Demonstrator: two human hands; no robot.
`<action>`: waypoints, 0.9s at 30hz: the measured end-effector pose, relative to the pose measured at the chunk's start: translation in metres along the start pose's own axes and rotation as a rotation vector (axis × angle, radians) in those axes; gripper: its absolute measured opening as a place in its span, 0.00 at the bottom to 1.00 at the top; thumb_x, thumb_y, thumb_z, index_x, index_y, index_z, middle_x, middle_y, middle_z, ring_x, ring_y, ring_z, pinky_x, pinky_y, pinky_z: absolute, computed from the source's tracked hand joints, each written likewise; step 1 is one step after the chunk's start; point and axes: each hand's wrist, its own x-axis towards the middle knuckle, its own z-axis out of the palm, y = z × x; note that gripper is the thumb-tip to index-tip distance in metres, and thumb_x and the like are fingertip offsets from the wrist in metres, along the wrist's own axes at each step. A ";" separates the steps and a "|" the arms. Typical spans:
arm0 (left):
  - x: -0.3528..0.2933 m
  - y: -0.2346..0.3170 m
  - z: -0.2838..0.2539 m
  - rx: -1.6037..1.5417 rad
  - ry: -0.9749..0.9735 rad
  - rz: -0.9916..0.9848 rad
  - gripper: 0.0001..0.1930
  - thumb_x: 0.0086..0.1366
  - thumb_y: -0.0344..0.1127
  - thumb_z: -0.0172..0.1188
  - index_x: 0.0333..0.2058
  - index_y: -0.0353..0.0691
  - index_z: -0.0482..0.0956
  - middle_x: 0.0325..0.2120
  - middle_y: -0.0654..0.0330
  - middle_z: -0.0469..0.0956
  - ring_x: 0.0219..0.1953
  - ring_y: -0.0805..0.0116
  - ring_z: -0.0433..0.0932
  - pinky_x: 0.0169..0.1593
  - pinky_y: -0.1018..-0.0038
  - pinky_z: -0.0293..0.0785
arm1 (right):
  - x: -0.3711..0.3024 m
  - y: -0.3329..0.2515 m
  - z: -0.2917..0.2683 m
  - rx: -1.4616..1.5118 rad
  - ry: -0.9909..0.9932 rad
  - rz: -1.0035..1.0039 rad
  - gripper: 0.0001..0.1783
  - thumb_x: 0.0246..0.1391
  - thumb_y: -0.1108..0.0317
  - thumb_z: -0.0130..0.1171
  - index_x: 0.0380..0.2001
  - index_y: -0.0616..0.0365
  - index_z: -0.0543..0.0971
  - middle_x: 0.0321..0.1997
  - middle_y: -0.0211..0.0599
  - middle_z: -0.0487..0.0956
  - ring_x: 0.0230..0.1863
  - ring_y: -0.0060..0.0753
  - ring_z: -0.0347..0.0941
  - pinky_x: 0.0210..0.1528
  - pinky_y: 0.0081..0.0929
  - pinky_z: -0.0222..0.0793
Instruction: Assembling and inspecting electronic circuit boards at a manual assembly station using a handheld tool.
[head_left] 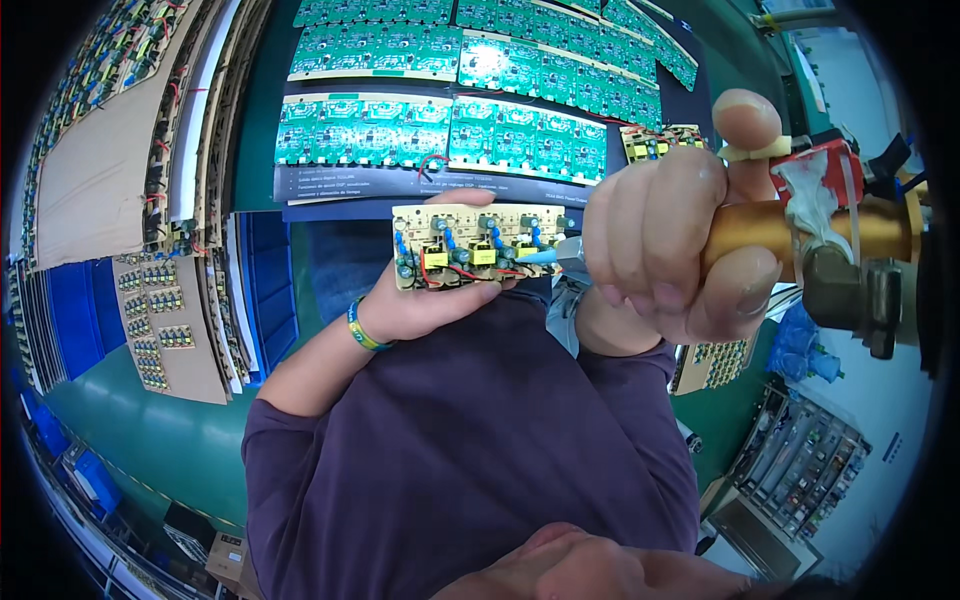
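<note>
My left hand (425,308) grips a tan circuit board panel (483,256) by its near edge, thumb along the front and fingers behind. The panel carries yellow transformers, blue parts, dark capacitors and red and black wires. In my right hand (650,235) is a dispensing gun (745,235) with a gold cylinder body, fingers wrapped round it. Its pale tapered nozzle (560,252) points left, its tip over the right part of the panel. Whether the tip touches a component, I cannot tell. A red part with whitish residue sits on the gun's rear.
Rows of green circuit board panels (370,130) lie on the dark work surface beyond my hands. Another populated panel (655,143) lies behind my right hand. Stacked cardboard sheets with boards (160,320) stand at left. A rack (805,460) stands at lower right.
</note>
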 end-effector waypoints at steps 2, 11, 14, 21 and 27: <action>-0.001 0.000 -0.001 0.027 0.003 -0.001 0.38 0.53 0.17 0.59 0.61 0.41 0.51 0.48 0.52 0.72 0.46 0.63 0.77 0.49 0.68 0.75 | -0.001 -0.001 0.001 -0.019 0.006 0.068 0.38 0.60 0.56 0.54 0.63 0.62 0.49 0.17 0.25 0.67 0.15 0.18 0.62 0.17 0.16 0.64; 0.000 0.002 0.004 -0.076 0.017 -0.011 0.36 0.54 0.18 0.61 0.60 0.39 0.55 0.47 0.58 0.73 0.49 0.71 0.73 0.51 0.73 0.71 | -0.004 -0.003 0.000 -0.022 0.003 0.078 0.36 0.59 0.57 0.55 0.62 0.61 0.51 0.17 0.25 0.67 0.15 0.18 0.63 0.17 0.16 0.64; -0.001 0.002 0.004 -0.046 0.017 0.018 0.36 0.54 0.18 0.61 0.60 0.39 0.55 0.47 0.58 0.73 0.49 0.71 0.73 0.51 0.73 0.72 | -0.003 -0.004 0.003 -0.038 0.022 0.093 0.35 0.59 0.57 0.55 0.62 0.60 0.52 0.16 0.25 0.67 0.15 0.18 0.63 0.17 0.16 0.64; -0.001 0.003 0.005 -0.091 0.019 -0.025 0.36 0.54 0.19 0.61 0.60 0.39 0.55 0.47 0.57 0.73 0.49 0.71 0.73 0.51 0.73 0.72 | -0.004 0.000 0.001 -0.017 0.008 0.050 0.38 0.60 0.56 0.54 0.63 0.61 0.50 0.17 0.25 0.67 0.15 0.18 0.62 0.18 0.16 0.64; -0.001 0.000 -0.001 -0.062 0.052 -0.016 0.35 0.54 0.19 0.62 0.59 0.39 0.55 0.47 0.57 0.73 0.49 0.70 0.74 0.50 0.72 0.73 | -0.003 0.011 -0.002 0.094 0.009 -0.039 0.41 0.60 0.55 0.54 0.66 0.61 0.46 0.18 0.26 0.67 0.15 0.17 0.63 0.17 0.16 0.64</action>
